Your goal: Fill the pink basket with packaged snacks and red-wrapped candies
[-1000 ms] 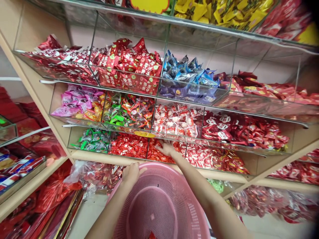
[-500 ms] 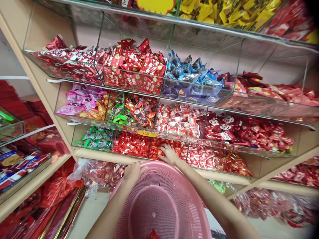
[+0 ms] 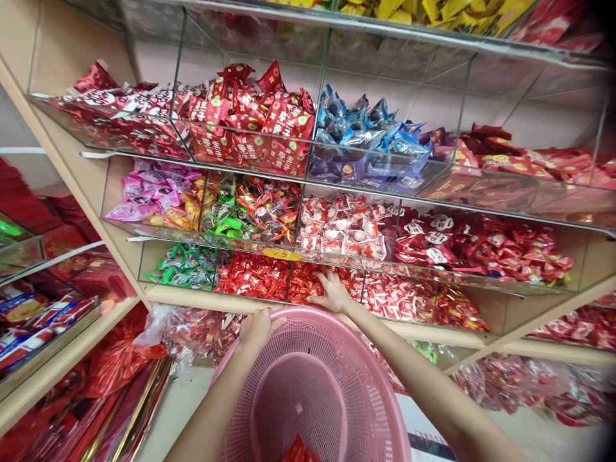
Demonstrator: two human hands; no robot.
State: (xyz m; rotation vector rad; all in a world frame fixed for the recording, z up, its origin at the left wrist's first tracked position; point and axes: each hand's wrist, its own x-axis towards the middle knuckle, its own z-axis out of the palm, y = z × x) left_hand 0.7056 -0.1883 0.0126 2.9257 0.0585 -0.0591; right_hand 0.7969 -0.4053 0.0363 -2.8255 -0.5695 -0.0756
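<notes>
"Red candies (image 3: 300, 283): where are they found?"

"In a bin (image 3: 288, 287) in the bottom row of the wooden shelf (image 3: 192, 298). They are spread under the right hand (image 3: 332, 294) and just ahead of its fingertips, toward the left."

"So the right hand is nearer?"

"Yes. Its fingers are held apart, with nothing seen between them. Whether the candies are touched cannot be told, nor can a long axis be made out in the heap."

"And the left hand (image 3: 256, 328)?"

"It is clamped on the far rim of the pink basket (image 3: 359, 366), which is held in front of the shelf."

"What is contained there?"

"Red pieces (image 3: 299, 451) are seen inside, at the lower edge of view. Along the bottom row, green-wrapped sweets (image 3: 187, 266) are kept at the far left, more red sweets (image 3: 254, 276) beside the bin, and red-and-white sweets (image 3: 397, 296) to its right."
</notes>
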